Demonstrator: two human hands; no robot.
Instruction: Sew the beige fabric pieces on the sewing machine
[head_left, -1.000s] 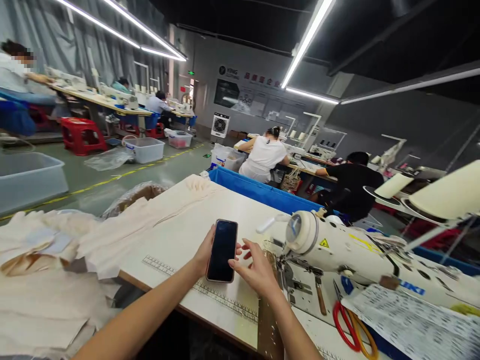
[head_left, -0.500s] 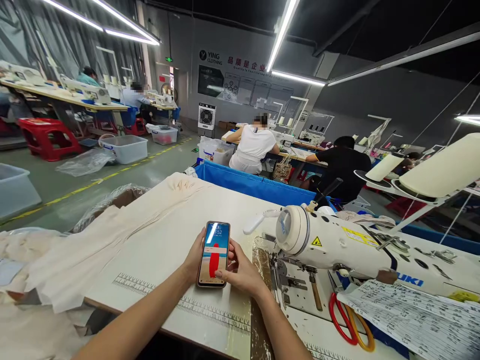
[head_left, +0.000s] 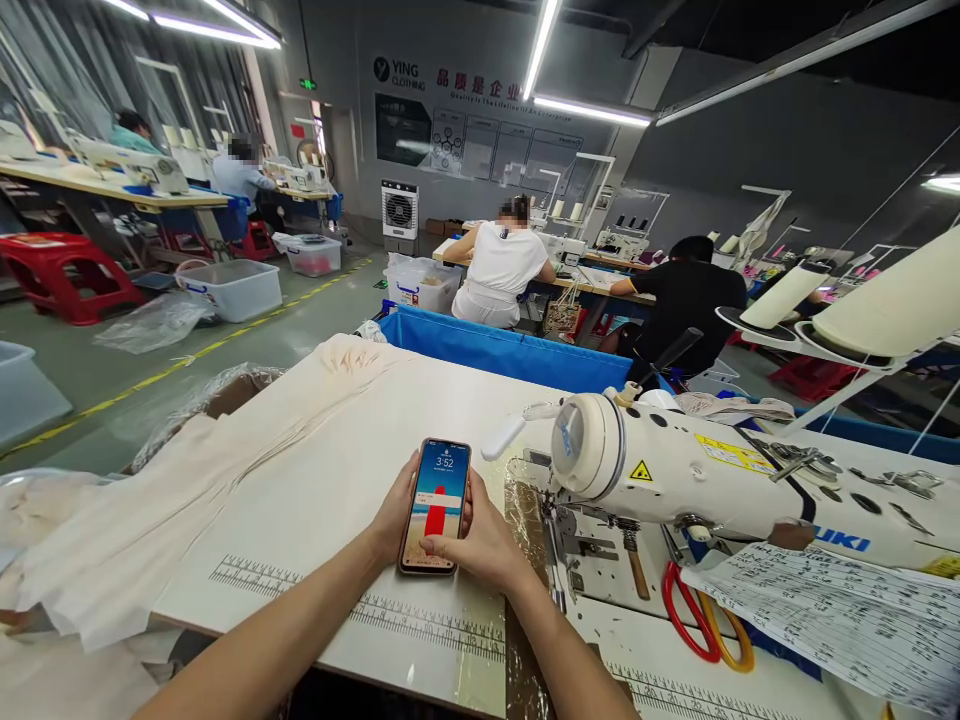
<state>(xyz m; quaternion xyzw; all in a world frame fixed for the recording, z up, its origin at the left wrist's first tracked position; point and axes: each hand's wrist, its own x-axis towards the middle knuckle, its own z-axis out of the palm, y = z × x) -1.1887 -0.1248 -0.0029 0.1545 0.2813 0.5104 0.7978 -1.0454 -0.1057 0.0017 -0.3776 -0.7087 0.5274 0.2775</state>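
Observation:
A phone (head_left: 437,508) with a lit screen reading 3:52 is held upright above the white table (head_left: 330,500). My left hand (head_left: 395,508) grips its left edge, the fingers hidden behind it. Around the right edge closes my right hand (head_left: 480,532), its thumb lying over the lower part of the screen. Right of my hands stands a white sewing machine (head_left: 667,465). Scissors with red and orange handles (head_left: 686,612) lie in front of the machine, beside a sheet of paper with writing (head_left: 840,610). Pale fabric (head_left: 187,480) is spread over the table's left side.
A blue fabric bin (head_left: 502,352) borders the table's far edge. Thread cones (head_left: 892,295) stand at the right. Beyond, a person in white (head_left: 504,262) and a person in black (head_left: 690,300) sit at machines. Plastic tubs (head_left: 236,290) and a red stool (head_left: 67,275) are at the left.
The phone and both hands have shifted slightly right in the view, and the right thumb has moved toward the left over the lower screen. The camera view has shifted a little.

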